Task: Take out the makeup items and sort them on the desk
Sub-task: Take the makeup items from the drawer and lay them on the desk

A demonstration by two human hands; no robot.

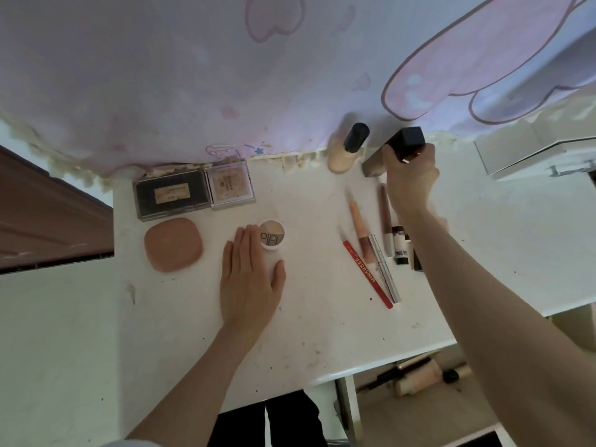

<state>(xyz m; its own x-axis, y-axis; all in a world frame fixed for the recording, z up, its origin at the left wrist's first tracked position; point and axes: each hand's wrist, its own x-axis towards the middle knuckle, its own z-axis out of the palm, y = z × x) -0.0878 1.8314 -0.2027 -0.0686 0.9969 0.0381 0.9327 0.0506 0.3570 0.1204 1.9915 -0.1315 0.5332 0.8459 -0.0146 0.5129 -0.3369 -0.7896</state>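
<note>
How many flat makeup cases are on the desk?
4: a black palette and a clear compact at the back, a pink compact in front, and a round pot under the left hand's fingertips.

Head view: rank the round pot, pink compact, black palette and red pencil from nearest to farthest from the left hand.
1. Round pot: under the left hand's fingertips.
2. Pink compact: to its left.
3. Red pencil and black palette: pencil to the right, palette at the back left; too close to call.
</note>
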